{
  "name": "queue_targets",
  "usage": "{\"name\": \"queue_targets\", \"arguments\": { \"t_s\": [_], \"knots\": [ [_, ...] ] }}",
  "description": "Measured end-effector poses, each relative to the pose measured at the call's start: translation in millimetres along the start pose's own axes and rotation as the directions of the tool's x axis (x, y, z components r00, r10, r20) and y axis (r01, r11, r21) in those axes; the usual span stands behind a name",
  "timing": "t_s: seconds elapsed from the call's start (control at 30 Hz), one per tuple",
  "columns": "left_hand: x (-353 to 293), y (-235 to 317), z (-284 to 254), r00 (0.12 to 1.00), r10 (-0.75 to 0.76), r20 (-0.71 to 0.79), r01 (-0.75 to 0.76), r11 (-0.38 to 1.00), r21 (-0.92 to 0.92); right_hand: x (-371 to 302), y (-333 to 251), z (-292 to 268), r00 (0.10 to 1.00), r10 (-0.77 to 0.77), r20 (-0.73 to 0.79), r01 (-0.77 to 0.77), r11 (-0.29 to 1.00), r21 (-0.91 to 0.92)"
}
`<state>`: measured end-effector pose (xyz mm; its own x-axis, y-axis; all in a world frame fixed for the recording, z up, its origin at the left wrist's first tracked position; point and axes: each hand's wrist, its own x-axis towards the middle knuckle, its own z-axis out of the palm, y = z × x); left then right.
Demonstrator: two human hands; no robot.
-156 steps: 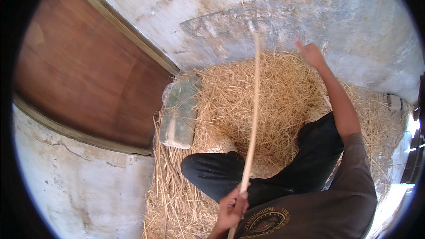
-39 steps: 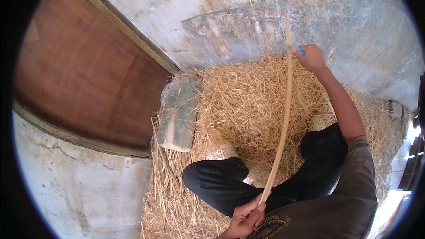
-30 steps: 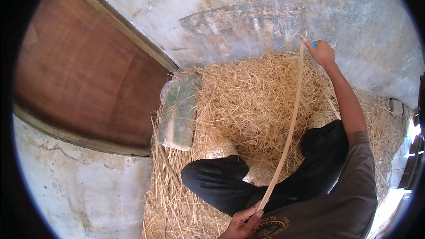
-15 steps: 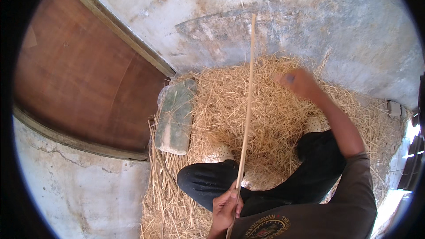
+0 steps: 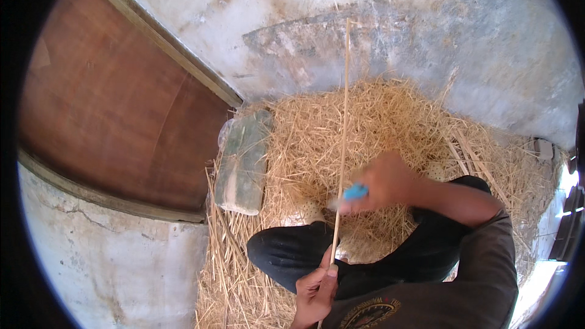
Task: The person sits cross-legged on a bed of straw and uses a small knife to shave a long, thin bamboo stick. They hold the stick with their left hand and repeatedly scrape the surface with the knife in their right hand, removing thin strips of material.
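A long, thin, pale strip that looks like split bamboo [image 5: 345,109] runs from my lap up toward the far wall. Its lower end is gripped by my left hand [image 5: 316,289], closed with the thumb lying along it. A knife with a blue handle [image 5: 355,192] is in my right hand [image 5: 387,183], whose fingers are wrapped round it and somewhat blurred. The pale, smeared blade meets the strip a short way above my left hand. Whether it bites into the strip I cannot tell.
Pale shavings [image 5: 304,125] pile up between my legs and the stained wall [image 5: 390,0]. A greenish stone-like block [image 5: 241,164] lies at the left, beside a brown panel [image 5: 128,97] in a wooden frame. Longer split strips [image 5: 469,152] lie at the right.
My right hand has come down and toward me with the knife, from above the shavings to the strip. My left hand has shifted its grip slightly; the strip leans about the same.
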<state>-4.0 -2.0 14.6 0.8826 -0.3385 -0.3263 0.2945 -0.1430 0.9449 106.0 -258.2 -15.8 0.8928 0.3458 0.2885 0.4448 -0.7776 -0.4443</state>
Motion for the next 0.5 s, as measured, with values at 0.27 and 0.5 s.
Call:
{"name": "queue_targets", "arguments": {
  "t_s": [0.27,0.5],
  "knots": [
    [1.8,-15.2,-6.9,0.973,0.222,-0.062,-0.194,0.935,0.298,5.6,2.1,10.9,0.983,0.095,0.156,-0.095,0.995,-0.01],
    [0.5,-4.8,-8.5,0.974,0.226,-0.021,-0.156,0.731,0.664,1.3,13.3,24.4,0.983,0.12,0.14,-0.118,0.993,-0.024]
  ]
}}
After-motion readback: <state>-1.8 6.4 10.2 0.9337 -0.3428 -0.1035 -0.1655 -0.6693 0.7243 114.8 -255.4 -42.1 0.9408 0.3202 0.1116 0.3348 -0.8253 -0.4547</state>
